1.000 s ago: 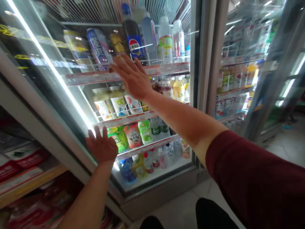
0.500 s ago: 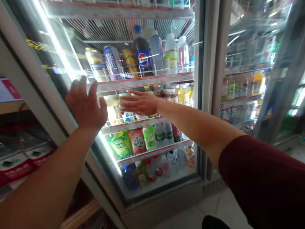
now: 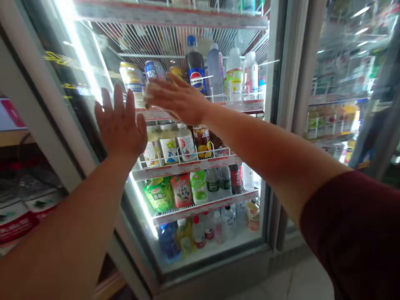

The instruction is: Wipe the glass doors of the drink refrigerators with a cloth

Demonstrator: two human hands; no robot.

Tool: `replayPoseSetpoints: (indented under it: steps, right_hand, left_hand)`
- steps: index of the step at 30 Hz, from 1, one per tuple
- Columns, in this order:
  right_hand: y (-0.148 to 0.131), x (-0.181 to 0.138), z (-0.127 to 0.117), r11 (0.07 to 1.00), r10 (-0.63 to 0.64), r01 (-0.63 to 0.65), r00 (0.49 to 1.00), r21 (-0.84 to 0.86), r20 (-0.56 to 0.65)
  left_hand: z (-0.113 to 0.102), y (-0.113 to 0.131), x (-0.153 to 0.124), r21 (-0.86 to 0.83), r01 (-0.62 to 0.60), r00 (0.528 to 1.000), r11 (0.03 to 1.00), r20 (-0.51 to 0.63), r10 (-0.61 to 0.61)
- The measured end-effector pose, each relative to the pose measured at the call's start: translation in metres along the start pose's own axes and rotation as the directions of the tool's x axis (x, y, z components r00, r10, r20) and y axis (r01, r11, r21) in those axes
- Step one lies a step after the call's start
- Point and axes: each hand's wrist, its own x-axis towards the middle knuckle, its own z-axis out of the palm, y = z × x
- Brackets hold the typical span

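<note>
1. Head view: a glass cooler door (image 3: 218, 263) stands ahead, with shelves of drinks behind it.
2. The right hand (image 3: 178, 100) is now higher than half a second ago, up from the white-labelled bottles (image 3: 169, 146) to the row with the cans (image 3: 151, 71) and cola bottle (image 3: 195, 62); a higher part of the door now lies before it.
3. Its fingers are straight, close together and blurred, holding nothing visible.
4. The left hand (image 3: 121, 129) stays raised near the door's left side, fingers spread, seemingly empty.
5. Whether either palm touches glass, I cannot tell.

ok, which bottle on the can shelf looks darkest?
The blue-capped bottle: nearly black inside, while the bottles to its right look pale.
</note>
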Motion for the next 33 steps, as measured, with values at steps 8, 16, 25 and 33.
replayPoseSetpoints:
  steps: [8, 16, 25, 33]
  right_hand:
    - [0.039, -0.034, -0.005, 0.762, 0.647, -0.619, 0.74, 0.191, -0.183]
    - [0.053, -0.056, -0.003, 0.856, 0.507, -0.483, 0.854, 0.187, -0.116]
    - [0.043, -0.097, -0.027, 0.931, 0.312, -0.323, 0.946, 0.172, 0.091]
    - [0.042, -0.145, -0.032, 0.245, 0.935, -0.968, 0.225, 0.043, -0.275]
  left_hand:
    - [-0.001, 0.004, 0.001, 0.011, 0.022, 1.0, 1.0, -0.021, -0.021]
    - [-0.002, 0.0, 0.003, 0.036, 0.058, 0.998, 0.998, 0.024, -0.059]
    - [0.006, -0.015, 0.017, 0.047, 0.227, 0.967, 0.973, 0.106, -0.231]
    - [0.011, -0.002, 0.012, 0.167, 0.184, 0.982, 0.969, 0.012, -0.189]
